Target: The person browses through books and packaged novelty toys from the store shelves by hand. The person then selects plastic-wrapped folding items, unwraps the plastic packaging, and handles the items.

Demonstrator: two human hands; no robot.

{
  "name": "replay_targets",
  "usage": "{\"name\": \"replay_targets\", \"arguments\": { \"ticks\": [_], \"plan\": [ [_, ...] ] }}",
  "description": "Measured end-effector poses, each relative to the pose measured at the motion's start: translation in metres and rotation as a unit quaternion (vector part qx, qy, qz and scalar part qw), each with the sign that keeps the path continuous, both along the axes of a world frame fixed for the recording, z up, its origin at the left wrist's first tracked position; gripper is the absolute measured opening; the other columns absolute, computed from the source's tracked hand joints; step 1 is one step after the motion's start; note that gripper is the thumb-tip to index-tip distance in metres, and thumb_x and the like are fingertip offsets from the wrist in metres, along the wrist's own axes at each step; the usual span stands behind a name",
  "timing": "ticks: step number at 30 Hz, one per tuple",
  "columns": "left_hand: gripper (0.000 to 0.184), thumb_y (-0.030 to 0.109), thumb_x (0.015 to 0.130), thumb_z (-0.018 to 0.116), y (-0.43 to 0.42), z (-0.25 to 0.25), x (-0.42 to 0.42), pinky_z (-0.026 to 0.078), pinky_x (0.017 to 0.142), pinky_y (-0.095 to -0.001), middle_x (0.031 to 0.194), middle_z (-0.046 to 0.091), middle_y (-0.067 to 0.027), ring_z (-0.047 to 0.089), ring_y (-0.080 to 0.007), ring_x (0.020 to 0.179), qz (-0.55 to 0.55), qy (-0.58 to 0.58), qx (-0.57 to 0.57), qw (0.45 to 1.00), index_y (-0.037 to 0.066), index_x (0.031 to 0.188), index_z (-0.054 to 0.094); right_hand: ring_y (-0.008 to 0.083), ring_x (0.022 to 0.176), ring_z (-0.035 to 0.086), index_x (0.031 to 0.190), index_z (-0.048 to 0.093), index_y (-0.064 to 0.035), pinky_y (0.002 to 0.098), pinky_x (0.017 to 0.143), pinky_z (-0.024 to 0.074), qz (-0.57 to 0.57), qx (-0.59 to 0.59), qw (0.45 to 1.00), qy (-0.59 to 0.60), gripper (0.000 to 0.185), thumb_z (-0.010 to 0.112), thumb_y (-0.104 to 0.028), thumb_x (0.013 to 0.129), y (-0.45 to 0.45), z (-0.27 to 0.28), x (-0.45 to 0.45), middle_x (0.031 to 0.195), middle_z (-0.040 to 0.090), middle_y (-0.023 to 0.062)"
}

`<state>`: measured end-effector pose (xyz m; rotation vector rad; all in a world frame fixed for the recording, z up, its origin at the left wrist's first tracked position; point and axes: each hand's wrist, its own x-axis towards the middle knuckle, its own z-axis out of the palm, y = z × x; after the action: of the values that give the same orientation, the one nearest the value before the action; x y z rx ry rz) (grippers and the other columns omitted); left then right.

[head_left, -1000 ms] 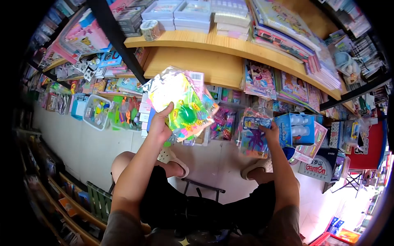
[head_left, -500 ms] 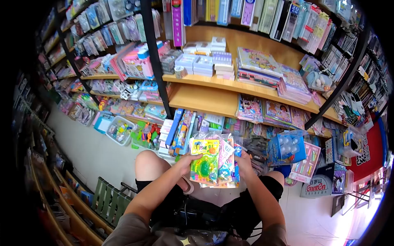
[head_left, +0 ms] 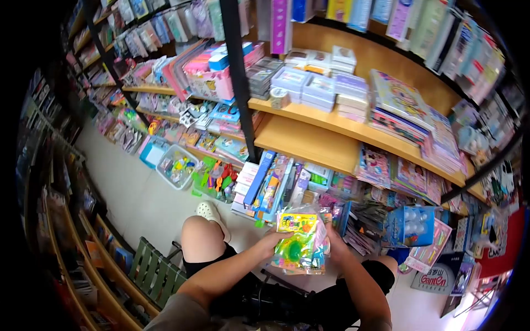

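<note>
Between my two hands is a stack of plastic toy packets (head_left: 298, 245), the front one yellow and green with a round green item inside. My left hand (head_left: 274, 243) grips the stack's left edge, its thumb over the front packet. On the right edge, my right hand (head_left: 335, 245) is closed round the same stack, fingers partly hidden behind it. Pink and blue packets show at the stack's right side. The stack is held above my lap, in front of the low shelf.
A wooden shelf (head_left: 314, 144) with books and boxes spans the front. On the floor stand a clear bin (head_left: 176, 167) of small toys, a blue box (head_left: 409, 225) and a GanTen carton (head_left: 438, 274). A green slatted chair (head_left: 157, 270) is at left.
My view has turned left, so the shelves appear shifted right. The packets have drawn together into a neater stack, with fewer fanned out at the right. Both hands keep hold.
</note>
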<state>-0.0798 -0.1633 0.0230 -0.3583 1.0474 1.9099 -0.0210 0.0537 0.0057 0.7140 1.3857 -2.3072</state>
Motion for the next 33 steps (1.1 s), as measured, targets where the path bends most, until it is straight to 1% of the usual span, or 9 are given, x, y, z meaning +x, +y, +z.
{"name": "replay_targets", "arguments": {
  "ticks": [5,8,10,12,19,23,27,30,33],
  "plan": [
    [0.041,0.001,0.078,0.063,-0.001,-0.004,-0.048,0.049,0.085,-0.0345,0.11,0.058,-0.0106,0.058,-0.0207,0.099,-0.023,0.013,-0.034,0.999,0.002,0.116,0.047,0.025,0.119,0.041,0.134,0.03,-0.0089,0.0428,0.099,0.033,0.002,-0.13,0.991,-0.019,0.076,0.036,-0.064,0.083,0.007,0.003,-0.028,0.132,0.042,0.0096],
    [0.042,0.003,0.078,0.063,-0.015,-0.022,-0.073,0.048,0.086,-0.0349,0.112,0.057,-0.0106,0.057,-0.0204,0.101,-0.03,-0.016,-0.001,0.999,0.003,0.117,0.047,0.0249,0.12,0.041,0.134,0.029,-0.0072,0.0405,0.1,0.0316,-0.021,-0.215,0.968,0.125,0.08,0.038,-0.066,0.081,-0.009,0.018,-0.041,0.133,0.041,0.0082],
    [0.041,0.006,0.079,0.064,-0.027,-0.036,-0.087,0.048,0.086,-0.0349,0.113,0.057,-0.0102,0.057,-0.0203,0.101,-0.023,-0.041,0.012,0.999,0.003,0.116,0.049,0.0199,0.12,0.04,0.134,0.028,-0.0043,0.0355,0.099,0.0324,-0.014,-0.162,0.972,0.167,0.063,0.051,-0.041,0.088,-0.023,0.014,-0.048,0.131,0.041,0.0055],
    [0.041,0.008,0.079,0.064,-0.04,-0.04,-0.101,0.047,0.087,-0.0342,0.114,0.057,-0.0101,0.057,-0.02,0.101,-0.042,-0.042,0.012,0.998,0.003,0.117,0.049,0.0199,0.112,0.047,0.129,0.036,-0.0029,0.0346,0.095,0.0372,-0.019,0.103,0.982,0.155,0.05,0.056,-0.021,0.087,-0.051,0.019,-0.059,0.123,0.048,0.0074],
    [0.049,0.012,0.08,0.065,-0.105,0.027,-0.128,0.044,0.089,-0.0313,0.118,0.054,-0.0084,0.053,-0.0175,0.106,-0.202,0.034,0.061,0.977,0.005,0.123,0.045,0.0185,0.098,0.055,0.118,0.046,-0.0035,0.0333,0.084,0.0455,-0.143,-0.027,0.989,0.035,0.034,0.054,-0.012,0.086,-0.104,0.038,-0.076,0.108,0.057,0.0062],
    [0.047,0.001,0.075,0.063,-0.148,0.012,-0.153,0.045,0.087,-0.0326,0.113,0.057,-0.0111,0.056,-0.0195,0.102,-0.116,0.063,0.1,0.986,0.001,0.12,0.047,0.0202,0.107,0.051,0.127,0.039,-0.0053,0.0352,0.087,0.044,-0.108,0.014,0.99,0.092,0.049,0.05,-0.035,0.09,-0.16,0.061,-0.101,0.12,0.051,0.007],
    [0.05,-0.003,0.075,0.06,-0.233,0.08,-0.184,0.041,0.094,-0.037,0.119,0.053,-0.0117,0.053,-0.0237,0.108,-0.001,0.07,0.158,0.985,0.002,0.123,0.045,0.0248,0.117,0.041,0.137,0.025,-0.0155,0.0407,0.095,0.037,-0.083,-0.041,0.979,0.18,0.064,0.041,-0.053,0.088,-0.22,0.115,-0.141,0.135,0.035,0.011],
    [0.051,-0.004,0.075,0.059,-0.316,0.107,-0.208,0.039,0.097,-0.0398,0.12,0.053,-0.0127,0.051,-0.0258,0.11,0.151,0.095,0.167,0.97,0.002,0.123,0.044,0.0277,0.123,0.033,0.137,0.024,-0.0152,0.0438,0.101,0.029,0.019,-0.115,0.974,0.196,0.06,0.045,-0.044,0.09,-0.248,0.14,-0.17,0.139,0.027,0.0139],
    [0.047,0.0,0.077,0.058,-0.411,0.088,-0.23,0.039,0.097,-0.0414,0.119,0.053,-0.0131,0.051,-0.0264,0.11,0.327,0.12,0.166,0.923,0.001,0.122,0.045,0.0316,0.109,0.049,0.131,0.033,-0.0141,0.0426,0.089,0.0421,0.031,-0.071,0.985,0.153,0.053,0.05,-0.039,0.088,-0.263,0.12,-0.189,0.126,0.041,0.019]
  ]
}}
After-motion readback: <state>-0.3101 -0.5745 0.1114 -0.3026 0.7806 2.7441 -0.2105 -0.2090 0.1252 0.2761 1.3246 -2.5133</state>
